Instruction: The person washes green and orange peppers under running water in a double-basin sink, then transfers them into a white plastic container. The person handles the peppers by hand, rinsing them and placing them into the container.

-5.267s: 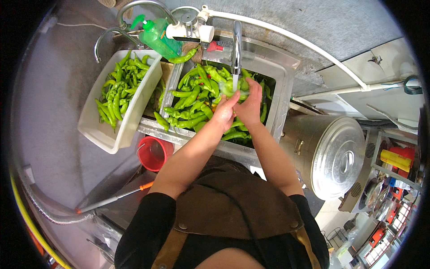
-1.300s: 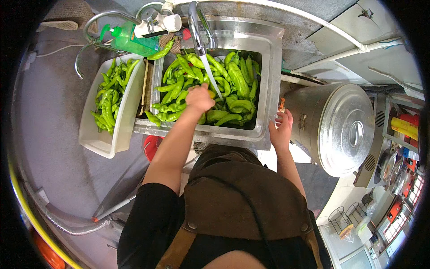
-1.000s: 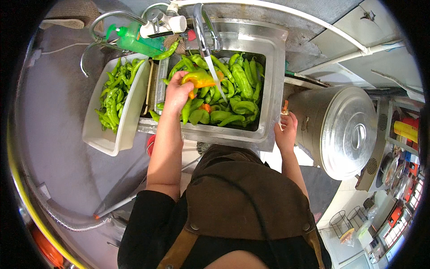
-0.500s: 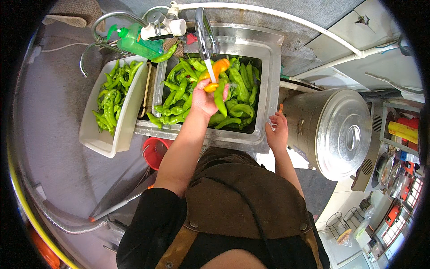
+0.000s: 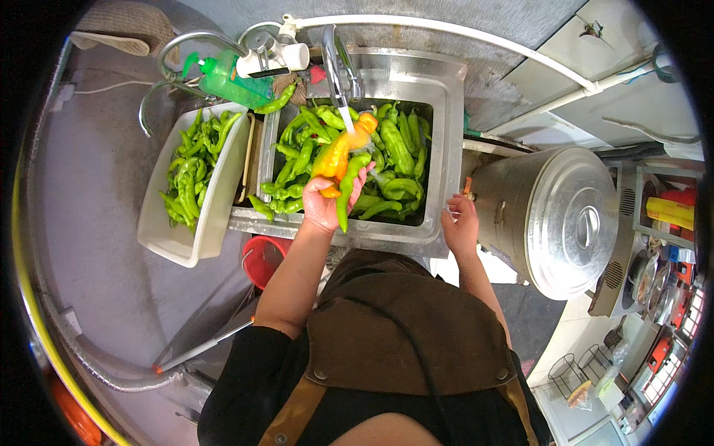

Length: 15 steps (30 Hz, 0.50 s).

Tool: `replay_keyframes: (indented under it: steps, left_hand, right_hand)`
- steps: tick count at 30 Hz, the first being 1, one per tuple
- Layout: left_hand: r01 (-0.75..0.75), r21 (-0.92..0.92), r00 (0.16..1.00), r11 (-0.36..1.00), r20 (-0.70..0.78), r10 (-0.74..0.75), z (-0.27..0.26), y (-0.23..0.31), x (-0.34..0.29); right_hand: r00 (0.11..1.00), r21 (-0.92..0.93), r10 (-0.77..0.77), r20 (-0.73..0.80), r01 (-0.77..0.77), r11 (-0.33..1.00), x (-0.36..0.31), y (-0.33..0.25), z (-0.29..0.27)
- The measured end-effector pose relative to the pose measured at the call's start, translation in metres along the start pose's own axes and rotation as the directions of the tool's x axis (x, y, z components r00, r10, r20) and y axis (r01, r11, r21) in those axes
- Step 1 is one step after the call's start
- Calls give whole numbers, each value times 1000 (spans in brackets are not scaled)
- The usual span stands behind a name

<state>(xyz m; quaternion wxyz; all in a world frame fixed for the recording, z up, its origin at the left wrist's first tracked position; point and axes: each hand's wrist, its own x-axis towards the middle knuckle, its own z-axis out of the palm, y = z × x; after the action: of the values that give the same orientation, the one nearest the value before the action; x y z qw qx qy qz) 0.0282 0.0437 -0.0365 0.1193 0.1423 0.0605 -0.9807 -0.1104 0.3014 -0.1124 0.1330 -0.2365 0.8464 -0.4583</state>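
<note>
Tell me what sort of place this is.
Most likely a kitchen's washing area, perhaps a commercial one: a metal sink piled with green peppers under a running faucet, a white tub holding more, and a large lidded metal pot to the right.

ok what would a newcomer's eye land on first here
Probably the orange-yellow pepper in the left hand, bright against green peppers in the sink under the running tap. Then the lidded metal pot right of the sink, and the red bucket by the sink's near left corner.
</note>
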Motion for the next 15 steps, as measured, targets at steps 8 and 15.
replay_keyframes:
  steps: [8,15]
  left_hand:
    - [-383,923,786,-43,350,509,-2,-2,61]
    - [-444,853,677,-276,521,520,6,-7,42]
  right_hand:
    - [995,-16,54,85,-53,998,0,-25,3]
    - [986,-5,96,138,-96,995,-4,-35,0]
